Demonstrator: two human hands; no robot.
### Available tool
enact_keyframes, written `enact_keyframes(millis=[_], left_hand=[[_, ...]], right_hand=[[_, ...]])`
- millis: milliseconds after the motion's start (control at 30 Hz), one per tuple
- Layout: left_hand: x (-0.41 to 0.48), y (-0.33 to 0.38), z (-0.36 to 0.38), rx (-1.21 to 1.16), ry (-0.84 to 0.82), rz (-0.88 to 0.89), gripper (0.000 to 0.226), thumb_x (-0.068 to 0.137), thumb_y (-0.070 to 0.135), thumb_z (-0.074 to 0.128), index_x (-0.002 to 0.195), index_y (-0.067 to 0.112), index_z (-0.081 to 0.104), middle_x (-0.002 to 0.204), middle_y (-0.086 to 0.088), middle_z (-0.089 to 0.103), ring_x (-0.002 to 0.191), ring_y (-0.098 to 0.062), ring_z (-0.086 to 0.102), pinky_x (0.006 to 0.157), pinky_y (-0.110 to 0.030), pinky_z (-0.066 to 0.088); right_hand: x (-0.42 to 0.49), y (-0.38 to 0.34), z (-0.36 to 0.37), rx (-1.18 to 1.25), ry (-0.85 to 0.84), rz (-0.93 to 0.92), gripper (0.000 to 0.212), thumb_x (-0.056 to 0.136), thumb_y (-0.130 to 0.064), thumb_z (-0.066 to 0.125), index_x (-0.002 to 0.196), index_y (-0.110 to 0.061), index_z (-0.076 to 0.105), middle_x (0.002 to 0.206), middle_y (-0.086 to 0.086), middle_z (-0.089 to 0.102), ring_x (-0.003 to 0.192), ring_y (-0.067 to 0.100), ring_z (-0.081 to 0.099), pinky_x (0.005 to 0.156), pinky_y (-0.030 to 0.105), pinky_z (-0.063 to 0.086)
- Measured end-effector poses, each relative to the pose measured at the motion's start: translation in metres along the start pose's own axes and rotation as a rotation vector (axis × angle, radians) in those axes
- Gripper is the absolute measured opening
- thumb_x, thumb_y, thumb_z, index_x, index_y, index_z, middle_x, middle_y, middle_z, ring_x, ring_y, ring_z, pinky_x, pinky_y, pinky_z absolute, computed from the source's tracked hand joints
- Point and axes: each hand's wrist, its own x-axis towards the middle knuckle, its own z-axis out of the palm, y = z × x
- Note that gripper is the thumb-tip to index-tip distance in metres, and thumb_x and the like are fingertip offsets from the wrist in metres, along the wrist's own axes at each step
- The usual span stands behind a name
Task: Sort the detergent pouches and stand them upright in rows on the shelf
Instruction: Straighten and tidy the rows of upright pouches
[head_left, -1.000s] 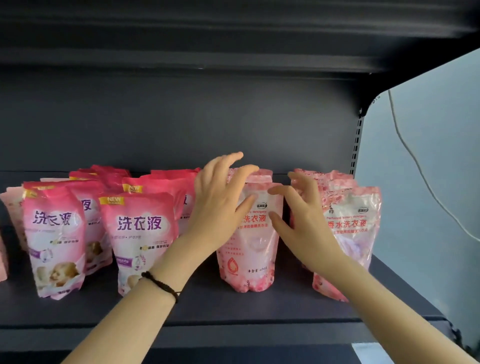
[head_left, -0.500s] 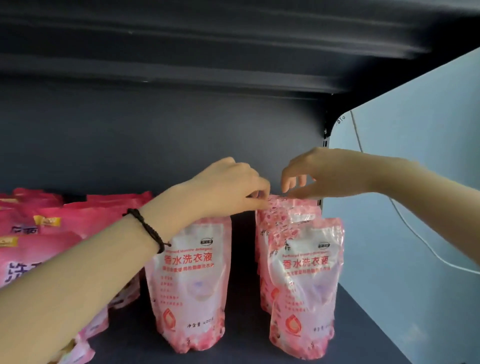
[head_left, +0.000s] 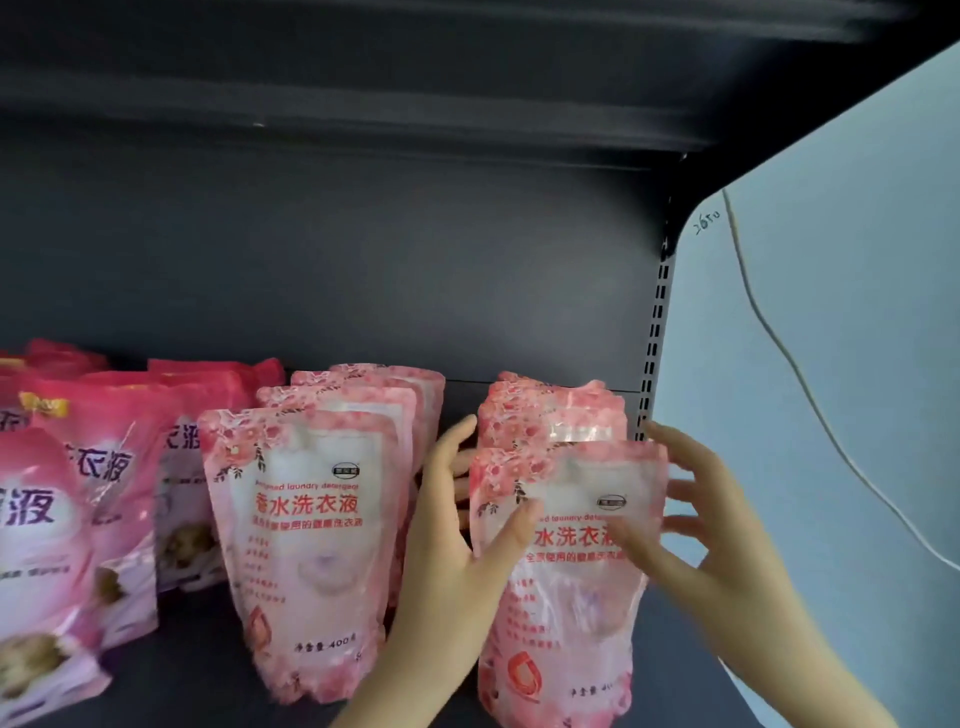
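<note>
A person's two bare hands hold the front floral pouch (head_left: 571, 597) of detergent, which stands upright on the dark shelf (head_left: 197, 670) at 5 o'clock in the frame. It heads a row of matching pouches (head_left: 550, 415) lined up behind it toward 12 o'clock.

The left hand (head_left: 452, 561) grips the pouch's 9 o'clock edge, with the thumb laid across the printed face and the fingers reaching round behind. The right hand (head_left: 711, 535) holds the 3 o'clock edge, with the thumb on the face and the fingers spread along that edge.

Just beside the held pouch, at its 9 o'clock, a second floral row (head_left: 306, 545) stands upright, with a narrow strip of shelf between the two rows. Farther toward 9 o'clock, deeper pink pouches (head_left: 104, 467) fill the frame's edge.

The shelf is matt charcoal, backed by a plain back panel (head_left: 363, 270) of the same colour and roofed by the underside of an upper shelf (head_left: 415, 78). A slotted upright (head_left: 655, 332) closes the unit at 3 o'clock. Beyond it, a pale blue-grey wall (head_left: 857, 364) carries a thin white cable (head_left: 779, 353) running from 12 toward 4 o'clock.
</note>
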Motion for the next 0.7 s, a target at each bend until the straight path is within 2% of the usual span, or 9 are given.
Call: enact_keyframes(millis=[67, 167, 200, 267, 333, 400, 500, 600, 700], left_hand=[[-0.019, -0.010, 0.004, -0.077, -0.007, -0.038, 0.083, 0.073, 0.053, 0.072, 0.138, 0.058, 0.021, 0.131, 0.036, 0.045, 0.126, 0.004, 0.046, 0.098, -0.024, 0.045], [-0.038, -0.022, 0.010, -0.116, -0.050, -0.013, 0.091, 0.072, 0.041, 0.076, 0.133, 0.069, 0.015, 0.136, 0.037, 0.042, 0.126, 0.004, 0.048, 0.093, -0.016, 0.047], [-0.042, -0.024, 0.011, -0.118, -0.068, -0.001, 0.091, 0.074, 0.038, 0.076, 0.133, 0.070, 0.015, 0.141, 0.035, 0.039, 0.130, 0.002, 0.045, 0.098, -0.019, 0.046], [-0.044, -0.027, 0.011, -0.098, -0.102, 0.011, 0.090, 0.077, 0.038, 0.076, 0.137, 0.066, 0.014, 0.150, 0.027, 0.030, 0.139, -0.006, 0.035, 0.110, -0.038, 0.039], [-0.045, -0.028, 0.011, -0.058, -0.113, 0.011, 0.089, 0.080, 0.040, 0.074, 0.140, 0.064, 0.011, 0.152, 0.029, 0.024, 0.142, -0.006, 0.028, 0.113, -0.048, 0.034], [-0.044, -0.028, 0.011, -0.020, -0.116, 0.008, 0.086, 0.081, 0.044, 0.071, 0.138, 0.066, 0.010, 0.149, 0.037, 0.022, 0.141, -0.005, 0.030, 0.110, -0.050, 0.037], [-0.044, -0.030, 0.011, 0.003, -0.115, 0.017, 0.080, 0.082, 0.050, 0.068, 0.138, 0.066, 0.012, 0.148, 0.039, 0.022, 0.140, 0.000, 0.030, 0.107, -0.051, 0.040], [-0.044, -0.033, 0.011, 0.008, -0.135, -0.007, 0.072, 0.083, 0.053, 0.064, 0.137, 0.065, 0.017, 0.149, 0.036, 0.023, 0.141, -0.002, 0.029, 0.107, -0.051, 0.040], [-0.047, -0.036, 0.009, 0.026, -0.174, -0.022, 0.067, 0.084, 0.059, 0.060, 0.136, 0.065, 0.017, 0.150, 0.036, 0.021, 0.142, -0.001, 0.026, 0.110, -0.049, 0.037]], right_hand=[[-0.023, 0.011, 0.012, 0.119, 0.008, 0.051, 0.089, 0.062, -0.035, 0.076, 0.126, -0.071, 0.026, 0.117, -0.038, 0.048, 0.100, 0.003, 0.062, 0.071, 0.013, 0.052], [-0.053, 0.026, 0.025, 0.117, -0.092, 0.150, 0.104, 0.056, -0.040, 0.083, 0.127, -0.076, 0.016, 0.116, -0.037, 0.051, 0.094, 0.007, 0.066, 0.068, 0.018, 0.055], [-0.061, 0.031, 0.028, 0.081, -0.130, 0.186, 0.107, 0.058, -0.040, 0.086, 0.128, -0.075, 0.013, 0.116, -0.034, 0.053, 0.094, 0.008, 0.066, 0.070, 0.020, 0.056], [-0.070, 0.040, 0.034, -0.005, -0.192, 0.219, 0.114, 0.060, -0.036, 0.089, 0.132, -0.072, 0.009, 0.127, -0.036, 0.048, 0.102, 0.009, 0.064, 0.081, 0.031, 0.056], [-0.072, 0.041, 0.040, -0.014, -0.209, 0.247, 0.113, 0.061, -0.035, 0.088, 0.135, -0.069, 0.010, 0.138, -0.045, 0.032, 0.118, 0.008, 0.057, 0.092, 0.041, 0.053], [-0.071, 0.041, 0.043, -0.001, -0.201, 0.259, 0.114, 0.059, -0.038, 0.088, 0.136, -0.068, 0.010, 0.139, -0.049, 0.023, 0.125, 0.008, 0.051, 0.097, 0.045, 0.050], [-0.070, 0.042, 0.043, 0.019, -0.181, 0.266, 0.112, 0.053, -0.047, 0.085, 0.135, -0.069, 0.012, 0.139, -0.050, 0.022, 0.128, 0.005, 0.047, 0.098, 0.045, 0.049], [-0.070, 0.043, 0.042, 0.014, -0.180, 0.247, 0.109, 0.051, -0.055, 0.080, 0.134, -0.070, 0.012, 0.141, -0.049, 0.020, 0.128, 0.011, 0.049, 0.098, 0.045, 0.049], [-0.070, 0.043, 0.041, 0.020, -0.181, 0.206, 0.104, 0.053, -0.061, 0.078, 0.133, -0.071, 0.013, 0.142, -0.048, 0.019, 0.130, 0.005, 0.045, 0.102, 0.037, 0.046]])
